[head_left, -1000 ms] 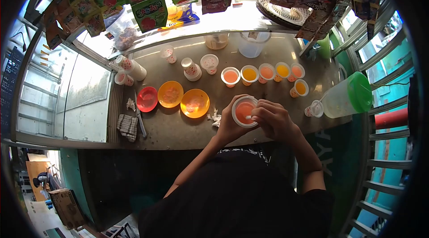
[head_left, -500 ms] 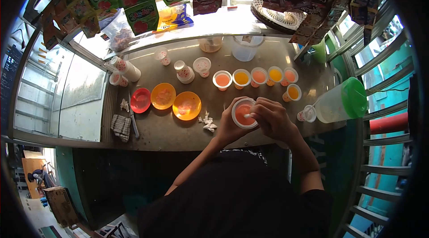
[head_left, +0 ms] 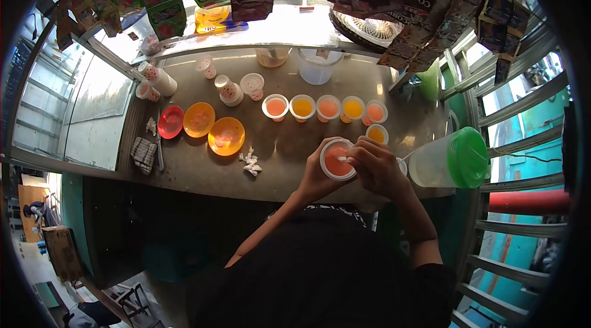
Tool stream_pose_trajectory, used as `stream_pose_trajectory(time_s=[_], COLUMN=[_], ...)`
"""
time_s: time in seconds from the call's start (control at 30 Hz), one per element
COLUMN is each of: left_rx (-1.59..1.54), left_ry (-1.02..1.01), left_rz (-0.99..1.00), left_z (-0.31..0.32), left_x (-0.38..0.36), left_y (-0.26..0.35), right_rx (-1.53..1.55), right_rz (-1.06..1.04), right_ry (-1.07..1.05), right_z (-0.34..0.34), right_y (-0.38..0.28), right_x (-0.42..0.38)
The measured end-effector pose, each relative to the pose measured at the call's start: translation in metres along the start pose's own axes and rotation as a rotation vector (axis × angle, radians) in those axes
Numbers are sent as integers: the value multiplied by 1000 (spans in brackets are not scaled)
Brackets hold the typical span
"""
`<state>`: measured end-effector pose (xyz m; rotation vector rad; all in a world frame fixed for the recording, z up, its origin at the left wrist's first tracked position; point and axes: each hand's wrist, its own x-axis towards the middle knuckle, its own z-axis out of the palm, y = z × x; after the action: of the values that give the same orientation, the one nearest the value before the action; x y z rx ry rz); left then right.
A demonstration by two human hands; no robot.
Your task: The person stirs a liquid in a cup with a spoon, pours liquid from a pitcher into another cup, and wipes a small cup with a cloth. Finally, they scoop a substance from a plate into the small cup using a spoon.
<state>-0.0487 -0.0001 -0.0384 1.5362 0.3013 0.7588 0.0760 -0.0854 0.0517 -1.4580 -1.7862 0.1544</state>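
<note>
six cups stand filled and without lids on the table [head_left: 283, 177]. five make a row [head_left: 302, 107] right of the middle, pink and orange by turns; the sixth cup [head_left: 377, 135], orange, is just in front of the row's right end. that much looks done. the held cup [head_left: 333, 163] already has its drink in, but seems only partway: a slim pale utensil [head_left: 343, 159] is in it, and it is not yet down with the others. an empty-looking cup [head_left: 252, 85] and a cup stack [head_left: 228, 91] left of the row look unused.

the held cup is over the table, near the near edge and right of the middle. it is round, with a wide white rim, tilted so its mouth faces up towards the view. the drink is a cloudy pink-orange, close under the rim. its outside is mostly hidden by fingers.

the left hand [head_left: 316, 175] is wrapped around the cup's side; the right hand [head_left: 377, 169] pinches the utensil above the drink.
</note>
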Motion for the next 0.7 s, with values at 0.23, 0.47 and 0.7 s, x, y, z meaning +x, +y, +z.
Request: stream_pose_trajectory(time_s=[0.23, 0.47, 0.7], left_rx=[-17, 26, 30], left_ry=[33, 82, 107], left_rz=[-8, 34, -50], left_z=[49, 98, 124], left_x=[-1, -3, -9], left_y=[-7, -29, -23], right_rx=[120, 5, 67], right_rz=[21, 4, -32], right_ry=[-8, 6, 7], right_z=[-26, -57, -69], right_y=[22, 40, 47], right_x=[-39, -69, -87])
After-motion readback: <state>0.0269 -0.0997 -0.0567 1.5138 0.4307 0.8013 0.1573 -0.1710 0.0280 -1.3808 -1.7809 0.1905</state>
